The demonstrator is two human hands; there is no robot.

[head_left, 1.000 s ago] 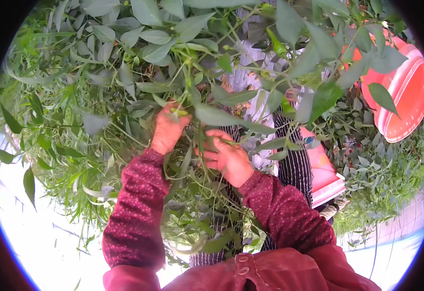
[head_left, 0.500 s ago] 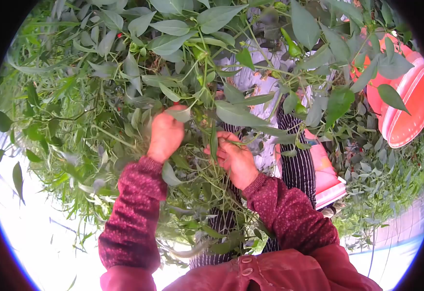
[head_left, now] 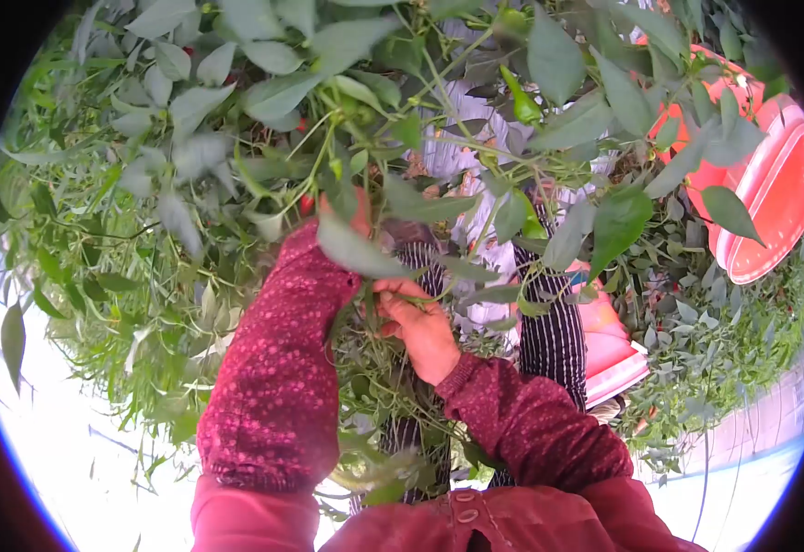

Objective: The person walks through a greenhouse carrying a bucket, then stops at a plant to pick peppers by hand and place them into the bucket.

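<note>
My left hand [head_left: 359, 208] reaches forward into the pepper plant, with leaves covering most of it, so its fingers are hidden. Beside it hangs a red pepper [head_left: 306, 204]. Lower and to the right, my right hand [head_left: 423, 333] has its fingers curled around a thin green pepper plant stem [head_left: 371, 308]. A large leaf [head_left: 358, 248] crosses in front of my left wrist. Farther up to the right, a green pepper [head_left: 520, 99] dangles among the leaves.
A red bucket [head_left: 775, 198] stands at the upper right, partly behind leaves. Another red container [head_left: 612, 354] lies beside my striped trouser leg [head_left: 549, 345]. Whitish sheeting [head_left: 453, 147] shows between the plants. Dense foliage fills the left.
My left hand has moved forward and slightly right, deeper into the leaves, with its sleeve now stretched out. My right hand has shifted a little left and down. The branches have swayed left.
</note>
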